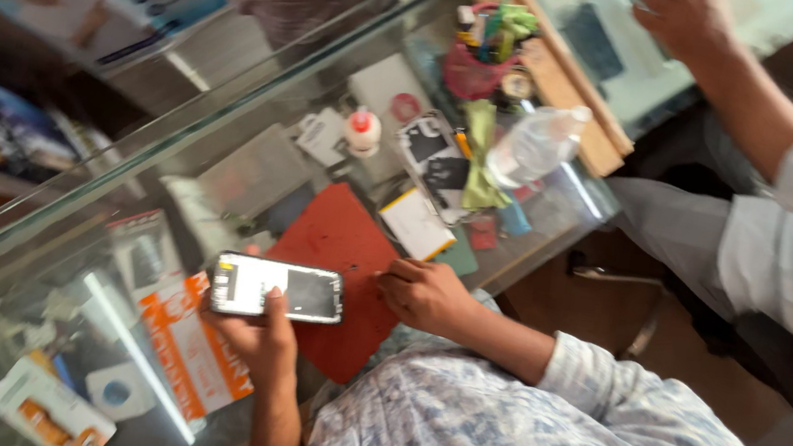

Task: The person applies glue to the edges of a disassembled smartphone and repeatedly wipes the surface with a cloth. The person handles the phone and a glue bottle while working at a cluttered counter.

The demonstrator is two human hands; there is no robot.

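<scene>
Head view: left hand point(259, 337) grips phone point(277, 289), orange-white package point(195, 345) beside.

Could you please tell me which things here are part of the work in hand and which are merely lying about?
In hand: phone, held by left hand; red mat, under right hand.

Lying about: plastic bottle, glue bottle, pink pot of tools, orange packet.
</scene>
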